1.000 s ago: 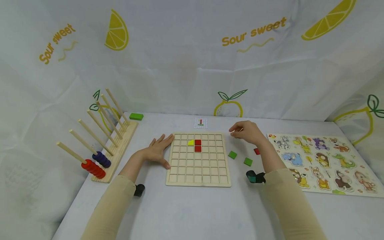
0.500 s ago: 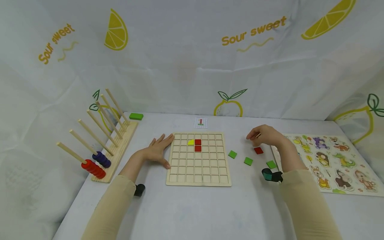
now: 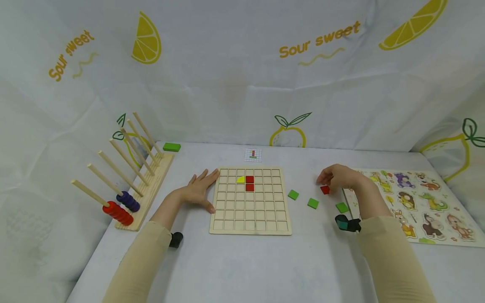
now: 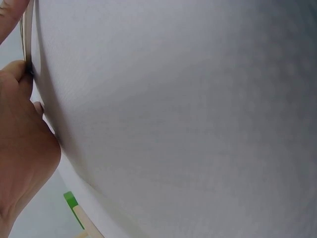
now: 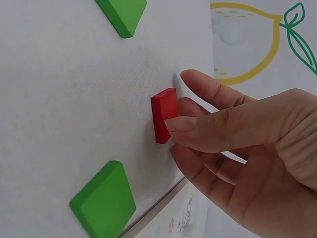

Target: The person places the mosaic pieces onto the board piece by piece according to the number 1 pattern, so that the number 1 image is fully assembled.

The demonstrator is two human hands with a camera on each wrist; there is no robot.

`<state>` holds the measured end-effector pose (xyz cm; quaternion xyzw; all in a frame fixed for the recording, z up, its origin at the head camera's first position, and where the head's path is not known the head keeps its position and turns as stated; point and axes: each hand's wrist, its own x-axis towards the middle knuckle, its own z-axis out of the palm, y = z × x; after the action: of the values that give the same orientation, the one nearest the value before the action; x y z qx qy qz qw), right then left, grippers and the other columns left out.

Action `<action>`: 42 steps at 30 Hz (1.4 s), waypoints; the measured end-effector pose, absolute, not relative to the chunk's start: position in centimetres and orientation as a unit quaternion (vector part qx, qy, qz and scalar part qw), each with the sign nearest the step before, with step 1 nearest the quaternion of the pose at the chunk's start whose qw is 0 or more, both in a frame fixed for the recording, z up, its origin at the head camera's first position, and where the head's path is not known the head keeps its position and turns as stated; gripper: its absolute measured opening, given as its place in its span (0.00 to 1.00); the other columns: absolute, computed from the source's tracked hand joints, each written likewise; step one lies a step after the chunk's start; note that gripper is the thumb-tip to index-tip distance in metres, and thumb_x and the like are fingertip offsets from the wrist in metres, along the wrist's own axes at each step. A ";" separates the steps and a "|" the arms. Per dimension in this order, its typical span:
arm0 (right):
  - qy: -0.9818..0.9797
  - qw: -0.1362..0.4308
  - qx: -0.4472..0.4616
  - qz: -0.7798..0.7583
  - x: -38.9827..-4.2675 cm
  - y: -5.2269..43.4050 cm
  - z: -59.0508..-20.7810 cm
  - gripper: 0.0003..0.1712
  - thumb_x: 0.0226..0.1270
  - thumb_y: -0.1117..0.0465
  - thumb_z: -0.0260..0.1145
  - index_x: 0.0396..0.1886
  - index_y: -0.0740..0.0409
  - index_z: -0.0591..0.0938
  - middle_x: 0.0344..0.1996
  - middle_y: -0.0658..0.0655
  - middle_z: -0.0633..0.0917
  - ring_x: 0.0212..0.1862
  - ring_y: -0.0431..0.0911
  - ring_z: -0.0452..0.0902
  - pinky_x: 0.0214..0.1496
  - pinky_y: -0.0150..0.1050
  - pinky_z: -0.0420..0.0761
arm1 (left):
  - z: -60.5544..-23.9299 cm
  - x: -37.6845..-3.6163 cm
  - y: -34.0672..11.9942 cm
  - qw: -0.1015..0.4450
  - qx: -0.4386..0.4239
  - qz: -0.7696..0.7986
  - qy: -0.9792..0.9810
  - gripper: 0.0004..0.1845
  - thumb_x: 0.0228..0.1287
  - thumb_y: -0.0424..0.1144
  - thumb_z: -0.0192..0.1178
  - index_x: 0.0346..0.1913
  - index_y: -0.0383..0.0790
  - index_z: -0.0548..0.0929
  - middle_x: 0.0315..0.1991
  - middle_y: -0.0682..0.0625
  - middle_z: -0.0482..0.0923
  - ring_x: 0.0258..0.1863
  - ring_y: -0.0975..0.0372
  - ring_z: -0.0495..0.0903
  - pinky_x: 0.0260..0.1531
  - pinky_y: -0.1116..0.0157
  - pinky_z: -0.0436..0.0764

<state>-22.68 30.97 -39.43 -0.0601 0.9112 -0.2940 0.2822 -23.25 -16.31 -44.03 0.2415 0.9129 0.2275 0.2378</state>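
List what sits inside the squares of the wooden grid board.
The wooden grid board holds a yellow piece and two red squares, stacked beside it. The other squares look bare. The left hand rests at its edge, covering no squares.

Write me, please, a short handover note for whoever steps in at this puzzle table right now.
Right hand: thumb and fingers pinch the loose red tile on the table, right of the grid board.
Left hand: flat, fingers straight, against the board's left edge.
Done: a yellow tile and two red tiles sit in the board's upper rows.
Left: three green tiles lie loose between the board and the animal puzzle; the pinched red tile is not yet on the board. A small pattern card lies behind the board.
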 end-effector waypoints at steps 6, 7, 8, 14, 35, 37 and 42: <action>0.908 0.281 -0.061 -0.304 -22.6 30.9 -39.7 0.24 0.47 0.79 0.64 0.48 0.65 0.82 0.46 0.61 0.83 0.48 0.51 0.74 0.44 0.35 0.77 | -44.1 -23.3 -16.4 0.233 0.243 0.232 0.912 0.72 0.39 0.52 0.80 0.80 0.42 0.40 0.82 0.46 0.34 0.81 0.44 0.29 0.76 0.36 0.30; 0.908 0.280 -0.061 -0.305 -22.6 30.9 -39.8 0.23 0.47 0.79 0.63 0.47 0.65 0.82 0.46 0.61 0.83 0.48 0.51 0.74 0.44 0.35 0.77 | -44.1 -23.3 -16.4 0.232 0.244 0.232 0.913 0.72 0.39 0.52 0.80 0.80 0.42 0.40 0.82 0.46 0.34 0.81 0.43 0.30 0.76 0.36 0.31; 0.909 0.277 -0.061 -0.304 -22.6 30.9 -39.8 0.23 0.47 0.79 0.63 0.47 0.65 0.82 0.45 0.61 0.83 0.47 0.51 0.74 0.43 0.35 0.77 | -44.1 -23.3 -16.4 0.232 0.243 0.231 0.913 0.72 0.39 0.52 0.80 0.80 0.42 0.40 0.82 0.46 0.34 0.81 0.43 0.30 0.76 0.36 0.31; 0.917 0.262 -0.064 -0.295 -22.5 30.7 -40.0 0.22 0.47 0.80 0.61 0.44 0.65 0.82 0.41 0.61 0.83 0.43 0.49 0.73 0.39 0.36 0.76 | -44.2 -23.3 -16.4 0.236 0.243 0.231 0.912 0.72 0.39 0.52 0.80 0.80 0.42 0.39 0.82 0.46 0.33 0.81 0.44 0.29 0.76 0.37 0.30; 0.939 0.174 -0.100 -0.279 -22.9 29.6 -40.2 0.09 0.60 0.68 0.69 0.41 0.63 0.84 0.33 0.58 0.83 0.38 0.46 0.75 0.38 0.35 0.75 | -43.9 -23.1 -16.4 0.237 0.235 0.249 0.909 0.73 0.37 0.51 0.81 0.80 0.42 0.40 0.82 0.47 0.34 0.81 0.44 0.29 0.76 0.37 0.30; 0.939 0.156 -0.102 -0.290 -22.9 29.0 -40.2 0.10 0.60 0.69 0.69 0.42 0.64 0.84 0.34 0.59 0.83 0.37 0.46 0.76 0.38 0.34 0.76 | -43.9 -23.2 -16.4 0.236 0.235 0.247 0.910 0.73 0.37 0.51 0.81 0.80 0.42 0.40 0.82 0.47 0.34 0.81 0.45 0.29 0.76 0.37 0.29; 0.935 0.123 -0.093 -0.320 -22.6 26.7 -40.4 0.10 0.60 0.70 0.69 0.42 0.63 0.83 0.36 0.61 0.84 0.36 0.47 0.79 0.35 0.35 0.81 | -44.0 -23.2 -16.4 0.236 0.237 0.245 0.910 0.72 0.37 0.52 0.81 0.80 0.42 0.40 0.82 0.47 0.34 0.81 0.45 0.29 0.76 0.37 0.29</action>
<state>-22.61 26.71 -40.36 -0.0930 0.9348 -0.3199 0.1229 -23.21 -16.40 -44.00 0.2373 0.9099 0.2449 0.2361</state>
